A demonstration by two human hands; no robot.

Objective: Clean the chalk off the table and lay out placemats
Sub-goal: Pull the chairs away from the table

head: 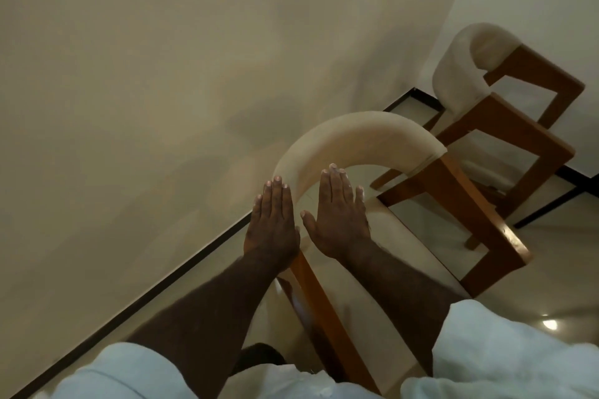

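Head view: left hand (pixel 272 223) and right hand (pixel 337 220) at frame centre, side by side. Both flat, fingers straight and together, holding nothing. Table (pixel 129 74) fills upper left. Its dark edge runs diagonally from lower left to upper right. Left hand over that edge, nearer table; right hand over cream chair back (pixel 356 136). Cannot tell if palms touch anything. Chalk not clearly visible, only faint smudges. No placemats in view. Likely next reach: up-left.
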